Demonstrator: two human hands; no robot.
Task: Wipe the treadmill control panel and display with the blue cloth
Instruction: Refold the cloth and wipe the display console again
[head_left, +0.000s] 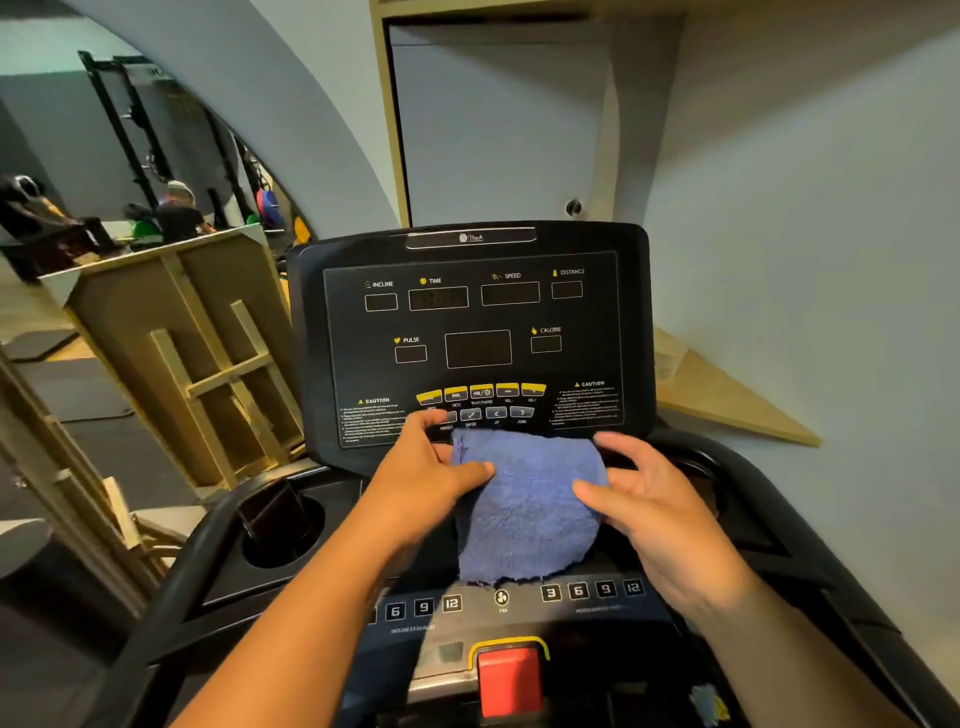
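I have the blue cloth (527, 506) draped over the lower ledge of the treadmill console, just under the bottom edge of the display (470, 332) and above the row of number keys on the control panel (501, 597). My left hand (431, 467) pinches the cloth's upper left corner, thumb on top and fingers behind, while my right hand (660, 499) has its grip on the right edge, thumb pressing the pile and the other fingers loosely curled past it. The main risk, as I judge it, is the keys: the yellow buttons (480, 392) sit right at my left fingertips, and the red stop key (509, 680) lies near the console's front edge, so a firm sweep could press something; the screens look dark, but I cannot tell whether the machine is powered. The cloth could also slide off toward the left cup holder (283, 525) or the right cup holder (701, 478), both open wells just beside it, if I let go of one edge while wiping. A loose hanging hem could drag over the lower keys. For room, the display face above is open up to its top edge, with the wall close behind. Sideways, the curved handrail (192, 551) bounds the left, and wooden frames (208, 364) stand beyond the console's left edge, well apart from my stroke.
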